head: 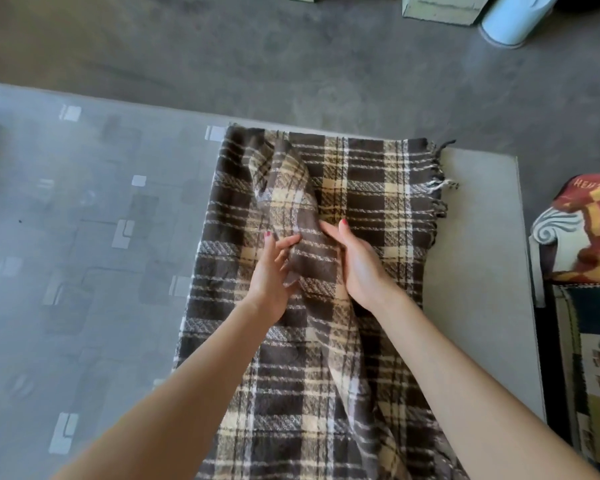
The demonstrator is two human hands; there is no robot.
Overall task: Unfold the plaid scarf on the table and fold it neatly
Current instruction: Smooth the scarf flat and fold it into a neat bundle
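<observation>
The scarf [326, 271] lies spread along the bench's [482, 271] right side, mostly unfolded. The left hand [274, 268] and right hand [357, 265] pinch a raised ridge mid-cloth; flattening and neat folding remain.

You have one view only, from a wide-angle camera worn on your head. It looks forward and steeply down onto the table [84, 237], close enough that your forearms enter from the bottom edge. The frame reaches past the table's far edge to the grey floor [291, 64]. Straight lines bow near the borders.
</observation>
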